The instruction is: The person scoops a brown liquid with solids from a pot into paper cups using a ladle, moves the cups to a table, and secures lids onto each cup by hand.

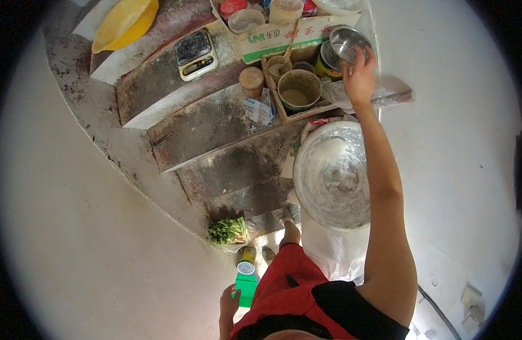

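At the upper right, my right hand curves its fingers over the near rim of a round metal bowl. The bowl lies tilted against a yellow-and-green can, partly covering it. Low in the picture, my left hand grips a green plastic container by its left side; its inside cannot be made out. A wide, flour-dusted metal basin stands below my right forearm, which hides part of its right side.
A wooden crate holds a batter-smeared pot and a stick. Curved steps carry a kitchen scale, a lidded jar and a yellow basin. Leafy greens and a yellow-green can are by my feet.
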{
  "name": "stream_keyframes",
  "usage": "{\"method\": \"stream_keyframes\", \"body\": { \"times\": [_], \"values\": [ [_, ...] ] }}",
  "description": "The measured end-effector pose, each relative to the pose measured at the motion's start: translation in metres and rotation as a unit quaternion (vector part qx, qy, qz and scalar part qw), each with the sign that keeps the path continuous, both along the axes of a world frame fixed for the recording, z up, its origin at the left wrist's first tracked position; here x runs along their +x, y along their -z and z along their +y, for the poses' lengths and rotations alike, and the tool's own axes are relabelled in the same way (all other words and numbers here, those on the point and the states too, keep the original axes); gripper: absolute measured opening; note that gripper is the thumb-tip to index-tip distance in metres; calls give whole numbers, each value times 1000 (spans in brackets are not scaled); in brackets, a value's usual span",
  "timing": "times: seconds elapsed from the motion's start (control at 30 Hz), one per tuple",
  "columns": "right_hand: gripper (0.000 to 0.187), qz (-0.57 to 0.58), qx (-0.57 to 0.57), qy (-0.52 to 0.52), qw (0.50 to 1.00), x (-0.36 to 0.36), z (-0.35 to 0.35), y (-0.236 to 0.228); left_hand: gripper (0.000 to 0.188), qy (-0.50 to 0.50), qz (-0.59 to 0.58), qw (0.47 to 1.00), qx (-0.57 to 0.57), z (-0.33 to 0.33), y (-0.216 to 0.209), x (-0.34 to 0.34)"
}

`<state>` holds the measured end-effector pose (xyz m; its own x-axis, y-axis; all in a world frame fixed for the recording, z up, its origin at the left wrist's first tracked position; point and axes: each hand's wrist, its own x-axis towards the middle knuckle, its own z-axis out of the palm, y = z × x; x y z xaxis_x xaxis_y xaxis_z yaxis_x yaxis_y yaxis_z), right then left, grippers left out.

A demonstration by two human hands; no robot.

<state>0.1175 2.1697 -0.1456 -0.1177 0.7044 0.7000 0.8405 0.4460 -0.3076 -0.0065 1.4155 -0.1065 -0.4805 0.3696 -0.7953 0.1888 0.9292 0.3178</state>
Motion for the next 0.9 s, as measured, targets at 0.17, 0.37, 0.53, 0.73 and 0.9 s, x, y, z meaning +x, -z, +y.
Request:
{"method": "stream_keyframes", "body": {
  "times": [0.17, 0.37, 0.53, 0.73, 0.9],
  "values": [
    [20, -88, -155, -283, 942, -46, -13, 37, 39, -13, 2, 1000, -7, -12, 5, 7],
    [21, -407, -448, -333, 723, -99, 10, 142, 41, -12, -27, 1000, -11, -23, 18, 13],
    [23, -459, -420, -318, 715, -140, 38, 195, 39, -26, -18, 998, -48, -30, 18, 19],
    [25, -473, -384, -290, 738, -177, 65, 213, 40, -35, -21, 999, -30, -40, 38, 28],
    [28, -482, -386, -274, 738, -177, 69, 219, 36, -86, -22, 996, -5, -45, 47, 28]
  ]
}}
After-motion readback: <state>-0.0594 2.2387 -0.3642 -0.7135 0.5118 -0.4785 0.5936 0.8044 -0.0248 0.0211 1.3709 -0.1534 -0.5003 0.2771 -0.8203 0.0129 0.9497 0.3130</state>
